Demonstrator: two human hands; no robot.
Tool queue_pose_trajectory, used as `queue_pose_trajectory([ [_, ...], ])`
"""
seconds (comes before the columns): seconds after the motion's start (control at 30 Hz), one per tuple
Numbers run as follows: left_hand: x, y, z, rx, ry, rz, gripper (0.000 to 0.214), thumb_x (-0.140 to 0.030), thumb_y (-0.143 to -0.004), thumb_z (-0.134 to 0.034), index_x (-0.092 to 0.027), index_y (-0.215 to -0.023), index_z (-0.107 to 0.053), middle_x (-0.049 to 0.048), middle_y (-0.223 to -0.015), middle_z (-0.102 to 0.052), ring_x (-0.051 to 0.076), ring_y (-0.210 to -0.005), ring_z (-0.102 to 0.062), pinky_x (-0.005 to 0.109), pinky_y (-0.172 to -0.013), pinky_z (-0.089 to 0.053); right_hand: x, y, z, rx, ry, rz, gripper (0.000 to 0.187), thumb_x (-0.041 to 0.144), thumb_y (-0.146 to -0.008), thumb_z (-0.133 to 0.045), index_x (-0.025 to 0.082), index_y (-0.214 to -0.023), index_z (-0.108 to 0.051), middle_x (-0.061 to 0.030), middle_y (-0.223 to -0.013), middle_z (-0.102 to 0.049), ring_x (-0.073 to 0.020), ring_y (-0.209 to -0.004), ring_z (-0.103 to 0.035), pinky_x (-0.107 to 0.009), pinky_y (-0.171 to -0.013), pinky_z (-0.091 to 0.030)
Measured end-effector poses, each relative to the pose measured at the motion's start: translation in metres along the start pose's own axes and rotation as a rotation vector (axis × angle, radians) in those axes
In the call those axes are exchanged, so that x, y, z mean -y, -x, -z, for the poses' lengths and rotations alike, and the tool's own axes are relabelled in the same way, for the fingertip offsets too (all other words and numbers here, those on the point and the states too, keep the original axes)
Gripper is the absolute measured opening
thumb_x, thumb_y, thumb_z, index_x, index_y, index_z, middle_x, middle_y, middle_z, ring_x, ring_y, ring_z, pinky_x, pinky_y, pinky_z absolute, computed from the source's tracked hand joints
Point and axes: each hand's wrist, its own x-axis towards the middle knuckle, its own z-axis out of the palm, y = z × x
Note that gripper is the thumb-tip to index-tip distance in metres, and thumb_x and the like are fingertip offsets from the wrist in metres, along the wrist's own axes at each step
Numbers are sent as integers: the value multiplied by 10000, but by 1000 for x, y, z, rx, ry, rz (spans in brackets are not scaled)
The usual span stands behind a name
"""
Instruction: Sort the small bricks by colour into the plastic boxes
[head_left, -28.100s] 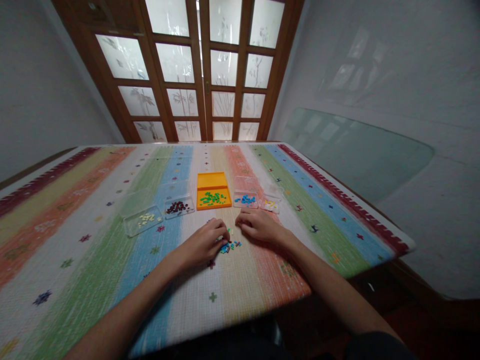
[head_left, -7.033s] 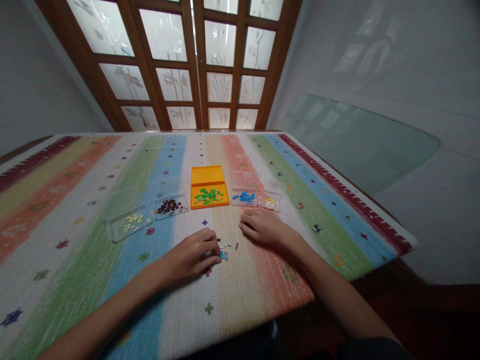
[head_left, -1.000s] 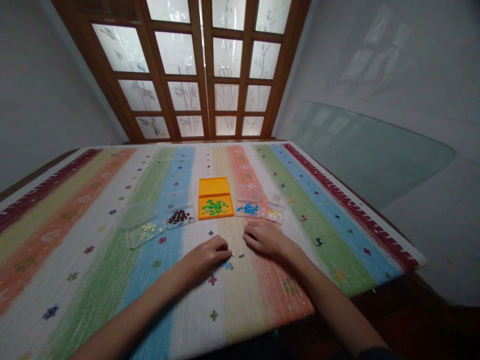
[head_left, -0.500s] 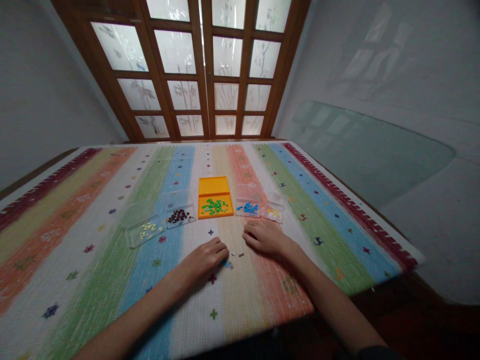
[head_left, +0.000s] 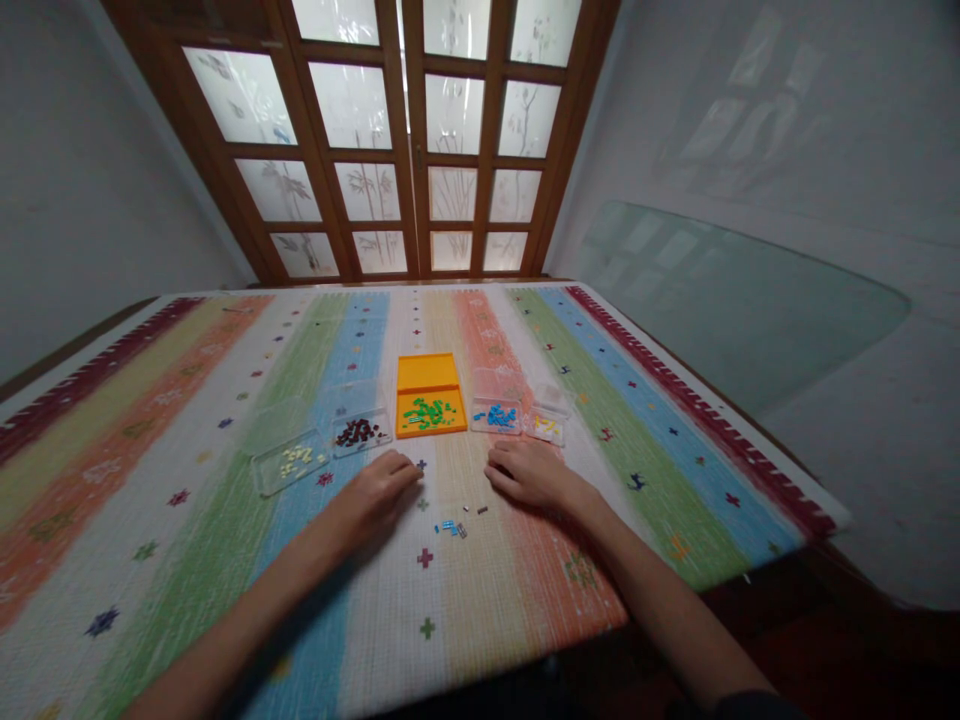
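Note:
My left hand (head_left: 386,482) hovers over or touches the cloth, near the clear box of dark brown pieces (head_left: 360,433). Its fingers are bent together and slightly blurred; the fingertips do not show, so anything in them is hidden. My right hand (head_left: 526,472) rests on the cloth, fingers loosely spread, just in front of the clear box with blue pieces (head_left: 498,416). Between the hands and nearer me lie several small blue pieces (head_left: 449,525), a greyish piece (head_left: 462,531) and a small dark piece (head_left: 482,511). I cannot make out their exact kind.
An open orange case (head_left: 426,372) with green pieces (head_left: 429,412) stands in the middle. Clear boxes hold cream pieces (head_left: 298,460) at left and yellow and white pieces (head_left: 547,427) at right. A striped cloth (head_left: 480,600) covers the table; its near edge is close to me.
My left hand has moved up and to the left, away from the small loose pieces, uncovering more of the blue ones. My right hand has stayed in place.

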Motion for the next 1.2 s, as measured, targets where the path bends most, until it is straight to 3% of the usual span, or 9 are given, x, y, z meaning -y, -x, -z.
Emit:
queue_pose_trajectory([
  [0.17,40,-2,40,-216,-8,267,214,-261,-930,-482,-202,-961,-685,70,-953,-730,215,-896,-673,362,-828,-537,0,0,-1,10,-2,0,283,270,-1002,-457,152,-865,-675,-95,-937,-708,-182,-798,-587,-313,-700,-323],
  [0.33,61,-4,61,-288,-47,509,253,-397,-867,-545,-209,-907,-710,53,-897,-762,224,-800,-705,373,-839,-551,1,0,1,7,8,1,287,264,-1004,-450,150,-877,-681,-98,-947,-709,-187,-819,-587,-312,-715,-326],
  [0.63,68,-1,62,-257,-48,575,290,-386,-855,-514,-210,-946,-726,56,-879,-775,229,-780,-720,373,-816,-559,-3,0,-5,-7,-29,11,288,267,-1002,-445,152,-857,-666,-91,-927,-703,-177,-787,-575,-314,-702,-313],
  [0.8,65,-1,68,-254,54,606,379,-375,-878,-445,-185,-1064,-715,82,-925,-782,237,-792,-738,372,-770,-582,-2,0,-4,-10,-23,4,270,260,-990,-463,155,-844,-664,-89,-926,-705,-173,-772,-577,-314,-692,-308],
  [1.0,23,-10,68,-242,39,460,335,-405,-939,-497,-204,-1108,-705,62,-1011,-771,222,-848,-724,368,-830,-583,-2,0,-5,-21,-21,3,274,262,-989,-459,162,-839,-666,-86,-908,-705,-174,-765,-575,-315,-702,-313],
  [1.1,-5,-13,44,-179,100,251,307,-361,-977,-511,-205,-1192,-663,77,-1104,-745,204,-892,-710,369,-858,-581,-3,0,-6,-12,-12,10,284,264,-994,-450,158,-853,-673,-88,-912,-708,-175,-769,-582,-314,-703,-318],
  [1.2,-30,-11,10,-47,149,40,363,-318,-983,-555,-213,-1330,-569,115,-1322,-649,244,-1191,-621,441,-1012,-524,-3,-1,-6,-6,3,10,287,268,-997,-448,150,-880,-683,-95,-933,-712,-180,-786,-595,-314,-703,-326],
])
